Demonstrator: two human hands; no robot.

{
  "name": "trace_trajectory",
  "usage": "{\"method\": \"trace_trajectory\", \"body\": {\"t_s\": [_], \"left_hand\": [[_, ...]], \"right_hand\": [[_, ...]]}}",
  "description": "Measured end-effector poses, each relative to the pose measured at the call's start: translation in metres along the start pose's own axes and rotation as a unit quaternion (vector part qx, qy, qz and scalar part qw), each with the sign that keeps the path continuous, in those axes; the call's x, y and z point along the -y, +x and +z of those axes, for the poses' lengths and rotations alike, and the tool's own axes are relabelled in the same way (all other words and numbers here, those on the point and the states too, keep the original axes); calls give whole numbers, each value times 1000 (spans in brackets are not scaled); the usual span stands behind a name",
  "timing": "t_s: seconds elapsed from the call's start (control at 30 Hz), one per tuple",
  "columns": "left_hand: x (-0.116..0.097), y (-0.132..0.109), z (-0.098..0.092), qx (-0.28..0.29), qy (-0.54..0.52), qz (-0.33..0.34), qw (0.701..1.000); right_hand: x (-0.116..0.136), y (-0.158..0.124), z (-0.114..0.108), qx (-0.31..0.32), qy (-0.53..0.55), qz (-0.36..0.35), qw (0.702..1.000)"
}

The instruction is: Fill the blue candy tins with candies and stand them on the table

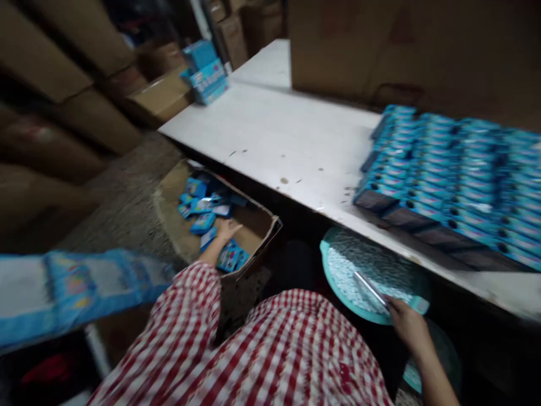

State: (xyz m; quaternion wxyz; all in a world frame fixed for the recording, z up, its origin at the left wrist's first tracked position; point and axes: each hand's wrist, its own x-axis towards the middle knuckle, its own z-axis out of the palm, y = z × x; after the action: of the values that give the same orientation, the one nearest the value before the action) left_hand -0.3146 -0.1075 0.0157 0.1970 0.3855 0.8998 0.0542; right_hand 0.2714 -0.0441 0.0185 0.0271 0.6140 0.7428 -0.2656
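Observation:
My left hand [226, 230] reaches down into an open cardboard carton [258, 230] on the floor. Its thumb is stretched out and its fingers look spread just over several small blue packets [203, 222]; motion blurs the fingertips. Below the table edge, my right hand [406, 322] is closed around the end of a shiny, straight, scoop-like metal tool [372, 290]. That tool slants over a turquoise basin [327, 265] filled with small whitish pieces [353, 270], too small to identify. The tool's far end lies at these pieces.
Rows of blue boxes [435, 175] stand on the right of the white table [270, 129]. A blue display box [205, 73] sits at its far left corner. Large cartons [42, 51] are stacked at left. Blue printed packaging [84, 287] lies near my left sleeve.

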Motion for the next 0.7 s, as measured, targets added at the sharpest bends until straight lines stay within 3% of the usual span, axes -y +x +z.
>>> {"method": "trace_trajectory", "body": {"t_s": [0.03, 0.07, 0.27, 0.4, 0.47, 0.57, 0.7], "left_hand": [[8, -2, 3, 69, 54, 14, 996], [12, -2, 6, 100, 63, 12, 993], [16, 10, 3, 224, 90, 19, 970], [22, -13, -7, 303, 95, 106, 942], [26, -31, -8, 314, 100, 156, 931], [27, -53, -7, 296, 99, 176, 934], [25, -59, -15, 219, 65, 198, 953]], "right_hand": [[-2, 4, 3, -3, -6, 0, 1000], [-5, 7, 5, -3, -14, 1, 1000], [-12, 10, 10, 19, -47, 15, 999], [-9, 9, 10, 28, -39, 39, 998], [-6, 11, 11, 32, -29, 42, 998], [-2, 17, 10, 35, -18, 33, 999], [-2, 22, 3, 29, -7, 40, 999]]}}
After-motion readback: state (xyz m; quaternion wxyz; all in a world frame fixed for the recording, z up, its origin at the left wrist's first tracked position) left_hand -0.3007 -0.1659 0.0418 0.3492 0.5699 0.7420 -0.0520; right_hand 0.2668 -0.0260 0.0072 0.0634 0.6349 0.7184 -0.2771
